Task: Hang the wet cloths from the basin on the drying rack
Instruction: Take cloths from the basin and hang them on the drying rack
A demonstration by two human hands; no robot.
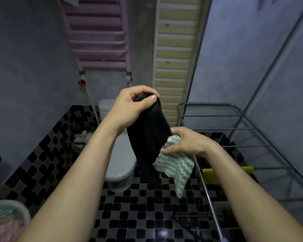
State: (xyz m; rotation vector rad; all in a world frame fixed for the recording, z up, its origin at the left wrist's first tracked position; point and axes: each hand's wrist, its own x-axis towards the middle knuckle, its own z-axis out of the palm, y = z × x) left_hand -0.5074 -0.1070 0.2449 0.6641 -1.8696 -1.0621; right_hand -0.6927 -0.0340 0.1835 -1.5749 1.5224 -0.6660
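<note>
My left hand (pixel 131 102) pinches the top of a black cloth (pixel 147 137), which hangs down in front of me. Lower and to the right, my right hand (pixel 184 141) grips a green-and-white zigzag cloth (pixel 175 169) that dangles beside the black one. The metal drying rack (pixel 234 130) stands at the right, its near rail just under my right wrist. A yellow cloth (pixel 217 172) hangs on one of its bars. The basin (pixel 12 206) sits at the bottom left corner with pink and green cloths inside.
A white toilet (pixel 119 154) stands behind the black cloth on the black checkered tile floor (pixel 138 215). A pink towel radiator (pixel 98 32) hangs on the far wall. A yellow slatted panel (pixel 175 49) leans beside it. A small bin (pixel 80 138) sits left of the toilet.
</note>
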